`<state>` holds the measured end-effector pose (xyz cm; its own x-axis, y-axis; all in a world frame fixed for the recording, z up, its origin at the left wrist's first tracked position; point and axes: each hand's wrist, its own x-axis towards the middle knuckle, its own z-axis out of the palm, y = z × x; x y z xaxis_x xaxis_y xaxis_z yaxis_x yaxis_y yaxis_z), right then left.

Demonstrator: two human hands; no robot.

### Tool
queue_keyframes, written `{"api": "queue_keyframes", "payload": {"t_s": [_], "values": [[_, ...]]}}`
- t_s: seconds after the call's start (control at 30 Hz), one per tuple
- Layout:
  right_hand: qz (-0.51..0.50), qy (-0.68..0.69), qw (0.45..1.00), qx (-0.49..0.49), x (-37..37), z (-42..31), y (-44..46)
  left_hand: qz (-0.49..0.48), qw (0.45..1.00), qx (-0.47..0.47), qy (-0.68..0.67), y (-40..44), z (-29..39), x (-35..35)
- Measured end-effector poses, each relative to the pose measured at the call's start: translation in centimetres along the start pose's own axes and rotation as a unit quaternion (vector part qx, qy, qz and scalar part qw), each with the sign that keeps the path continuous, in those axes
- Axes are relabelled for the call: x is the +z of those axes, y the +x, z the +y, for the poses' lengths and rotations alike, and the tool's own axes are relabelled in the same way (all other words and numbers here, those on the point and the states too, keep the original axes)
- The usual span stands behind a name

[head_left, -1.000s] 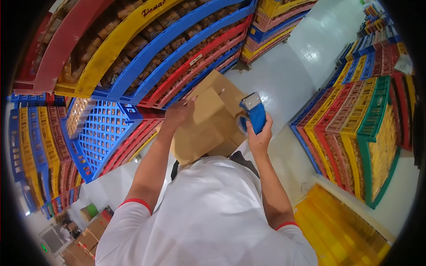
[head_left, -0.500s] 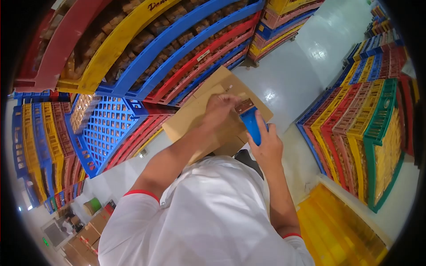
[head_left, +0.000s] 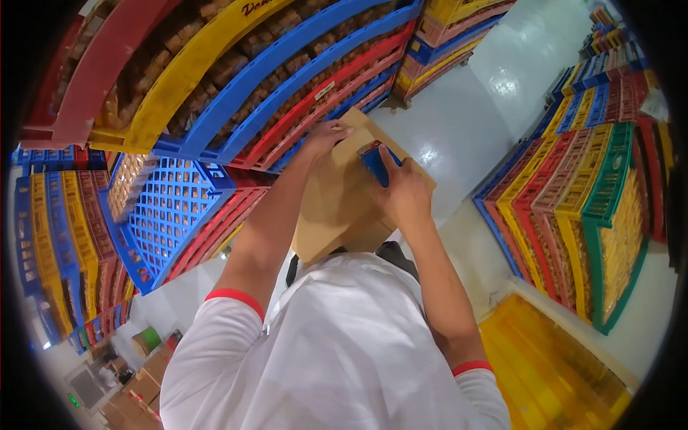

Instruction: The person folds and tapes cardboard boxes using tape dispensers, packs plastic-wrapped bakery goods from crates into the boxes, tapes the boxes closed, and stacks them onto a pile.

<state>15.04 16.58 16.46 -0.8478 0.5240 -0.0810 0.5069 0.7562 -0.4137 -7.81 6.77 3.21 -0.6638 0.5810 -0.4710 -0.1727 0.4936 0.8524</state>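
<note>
Head view, 2 hands (head_left: 327, 137) (head_left: 407, 192), 1 dispenser (head_left: 375, 165), 1 box (head_left: 337, 204)

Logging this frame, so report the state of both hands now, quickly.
Left hand: partly curled at the cardboard box's upper edge; whether it grips cannot be told.
Right hand: closed around the blue tape dispenser.

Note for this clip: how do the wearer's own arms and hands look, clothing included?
Both the left hand and the right hand are bare, without gloves. The forearms are bare too, below short white sleeves edged with a red band.
</note>
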Motion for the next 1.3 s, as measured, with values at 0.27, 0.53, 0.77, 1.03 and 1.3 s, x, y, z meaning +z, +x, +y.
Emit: {"api": "queue_keyframes", "payload": {"t_s": [0.27, 0.53, 0.77, 1.03, 1.3], "values": [[0.005, 0.002, 1.0, 0.012, 0.3, 0.7, -0.9, -0.053, 0.984, 0.023, -0.167, -2.2, 0.3, -0.5], [0.068, -0.008, 0.998, -0.016, 1.3, 0.5, -1.1, -0.157, 0.981, 0.111, 0.037, 0.0, 1.9, 1.7], [-0.021, -0.037, 0.999, 0.006, -4.5, 1.7, -6.6, -0.074, 0.967, 0.173, 0.17, -1.4, 3.5, 1.8], [-0.109, -0.085, 0.988, 0.062, -5.9, 7.5, -15.3, -0.078, 0.946, 0.214, 0.231, -0.4, 2.8, 2.3], [-0.094, -0.064, 0.993, 0.027, 1.7, 8.7, -10.0, -0.082, 0.712, 0.382, 0.584, -9.6, 3.4, 9.5]]}}
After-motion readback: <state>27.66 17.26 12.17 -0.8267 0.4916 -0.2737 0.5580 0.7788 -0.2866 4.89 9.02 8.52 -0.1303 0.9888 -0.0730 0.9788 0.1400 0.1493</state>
